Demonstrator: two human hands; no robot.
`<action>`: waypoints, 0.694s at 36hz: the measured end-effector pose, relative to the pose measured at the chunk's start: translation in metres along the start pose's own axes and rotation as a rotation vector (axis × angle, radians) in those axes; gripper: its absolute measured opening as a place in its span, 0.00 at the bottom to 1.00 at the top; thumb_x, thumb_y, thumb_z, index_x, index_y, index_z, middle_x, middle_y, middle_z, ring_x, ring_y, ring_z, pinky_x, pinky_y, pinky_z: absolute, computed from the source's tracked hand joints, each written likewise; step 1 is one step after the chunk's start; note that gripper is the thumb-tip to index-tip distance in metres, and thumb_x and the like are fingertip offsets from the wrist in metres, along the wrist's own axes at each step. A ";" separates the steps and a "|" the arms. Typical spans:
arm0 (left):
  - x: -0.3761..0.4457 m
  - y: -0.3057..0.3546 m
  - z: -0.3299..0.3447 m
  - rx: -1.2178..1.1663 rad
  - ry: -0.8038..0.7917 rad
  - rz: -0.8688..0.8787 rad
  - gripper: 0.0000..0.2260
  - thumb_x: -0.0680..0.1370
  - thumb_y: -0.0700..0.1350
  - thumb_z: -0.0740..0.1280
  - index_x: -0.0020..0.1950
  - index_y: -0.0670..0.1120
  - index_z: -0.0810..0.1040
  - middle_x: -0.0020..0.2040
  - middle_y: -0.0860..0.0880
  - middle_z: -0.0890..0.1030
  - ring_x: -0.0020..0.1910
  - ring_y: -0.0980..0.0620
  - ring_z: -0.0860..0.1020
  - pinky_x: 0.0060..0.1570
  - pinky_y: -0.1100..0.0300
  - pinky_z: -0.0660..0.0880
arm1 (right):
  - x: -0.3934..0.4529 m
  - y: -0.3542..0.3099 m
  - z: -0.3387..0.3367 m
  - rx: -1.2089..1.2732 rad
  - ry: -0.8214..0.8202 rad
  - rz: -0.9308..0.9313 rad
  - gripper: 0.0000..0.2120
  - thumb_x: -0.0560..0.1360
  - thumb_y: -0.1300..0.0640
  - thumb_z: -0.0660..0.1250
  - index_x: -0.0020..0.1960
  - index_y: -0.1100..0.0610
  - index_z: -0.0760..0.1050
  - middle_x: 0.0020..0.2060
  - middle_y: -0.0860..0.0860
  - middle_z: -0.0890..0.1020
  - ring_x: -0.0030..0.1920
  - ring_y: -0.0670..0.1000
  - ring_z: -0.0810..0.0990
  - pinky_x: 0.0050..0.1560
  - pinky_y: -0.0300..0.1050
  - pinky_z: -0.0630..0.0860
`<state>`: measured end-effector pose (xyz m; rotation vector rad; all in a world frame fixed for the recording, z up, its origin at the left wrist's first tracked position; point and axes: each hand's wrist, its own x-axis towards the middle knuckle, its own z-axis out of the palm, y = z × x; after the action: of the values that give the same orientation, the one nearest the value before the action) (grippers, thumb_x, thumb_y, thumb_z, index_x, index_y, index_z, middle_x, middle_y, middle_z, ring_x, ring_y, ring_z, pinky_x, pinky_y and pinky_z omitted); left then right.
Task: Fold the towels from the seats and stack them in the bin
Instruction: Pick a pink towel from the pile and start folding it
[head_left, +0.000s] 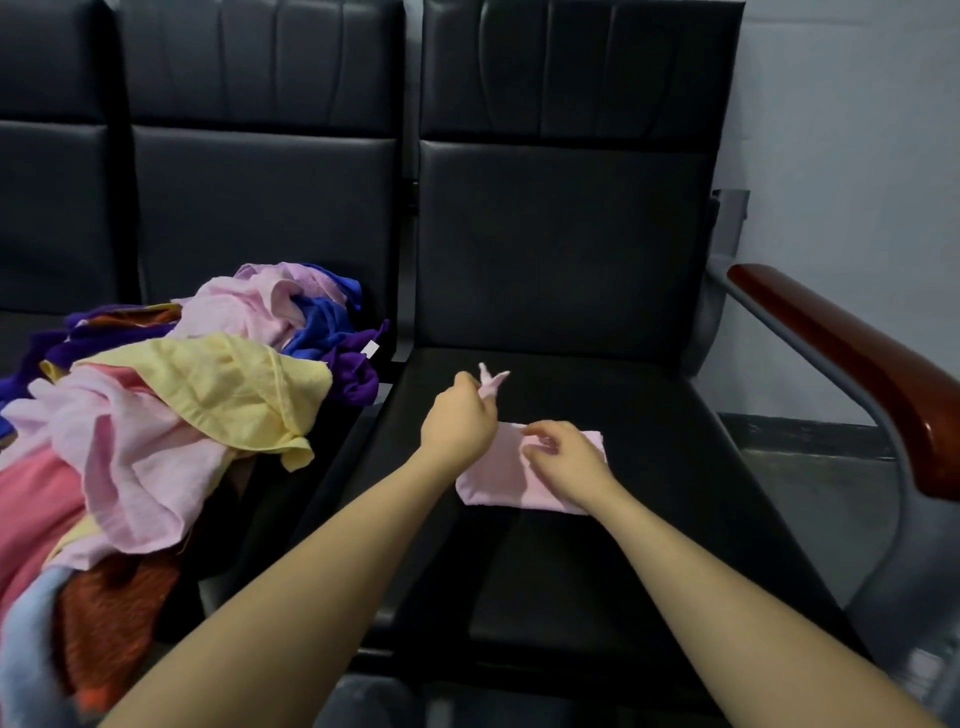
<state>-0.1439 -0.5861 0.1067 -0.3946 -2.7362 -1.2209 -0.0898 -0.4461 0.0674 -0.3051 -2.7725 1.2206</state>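
A small pink towel (498, 480) lies partly folded on the black seat (649, 467) at the right. My left hand (460, 423) pinches a corner of this towel and lifts it above the seat, the tips of the cloth sticking up past my fingers. My right hand (563, 454) rests on the towel's right part with fingers curled on the cloth. A pile of unfolded towels (171, 410) in pink, yellow, purple, blue and orange covers the seat to the left. No bin is in view.
A wooden armrest (852, 364) on a grey metal frame borders the right seat. Black seat backs (566, 234) rise behind. A grey wall and floor lie to the right.
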 end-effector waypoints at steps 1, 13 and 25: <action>0.000 0.005 0.004 -0.049 -0.017 0.013 0.14 0.81 0.52 0.59 0.52 0.40 0.70 0.42 0.44 0.78 0.36 0.49 0.75 0.32 0.57 0.69 | -0.001 0.004 -0.007 -0.054 0.061 0.022 0.12 0.77 0.52 0.62 0.60 0.47 0.76 0.60 0.46 0.75 0.60 0.47 0.75 0.65 0.49 0.67; -0.025 0.052 0.064 -0.004 -0.375 0.009 0.17 0.82 0.50 0.55 0.64 0.41 0.71 0.61 0.42 0.76 0.58 0.46 0.75 0.58 0.54 0.71 | -0.017 0.032 -0.052 -0.236 0.096 0.346 0.20 0.81 0.41 0.50 0.50 0.50 0.78 0.45 0.49 0.79 0.56 0.53 0.75 0.59 0.50 0.61; -0.021 0.010 0.059 0.541 -0.151 -0.197 0.21 0.81 0.54 0.56 0.67 0.40 0.66 0.66 0.42 0.69 0.64 0.44 0.68 0.62 0.55 0.64 | -0.013 0.027 -0.033 -0.542 0.243 0.474 0.37 0.75 0.31 0.54 0.66 0.61 0.69 0.64 0.58 0.71 0.65 0.58 0.68 0.65 0.52 0.62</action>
<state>-0.1207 -0.5397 0.0701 -0.1618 -3.1349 -0.4464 -0.0680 -0.4075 0.0696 -1.1193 -2.8343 0.4019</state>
